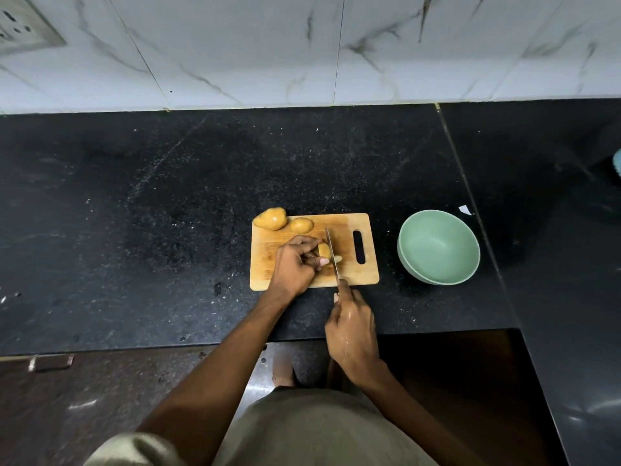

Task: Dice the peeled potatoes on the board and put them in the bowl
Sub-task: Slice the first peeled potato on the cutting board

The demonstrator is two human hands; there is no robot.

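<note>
**Desk:** Fingers [311,245] first, please. What has hold of what?

**Photographer:** Left hand [295,264] curls over a potato [324,251] in the middle of the cutting board [285,240], pinning it down. Right hand [351,326] is wrapped round the handle of a knife [332,253], blade lying across the potato's right end. A small pale piece [337,258] sits just right of the blade.

**Desk:** So which step?

**Photographer:** Early slicing, by my reading. Two whole potatoes [270,218] wait at the board's far left corner, one overhanging the edge. The green bowl [438,247] stands right of the board on the black counter [168,213]; I see nothing in it.

**Desk:** Next move?

**Photographer:** Probably pressing the blade straight down while the holding fingertips stay tucked back from it.

**Desk:** Any brand or lettering?

**Photographer:** None readable anywhere, including the wall socket [23,28].
</note>
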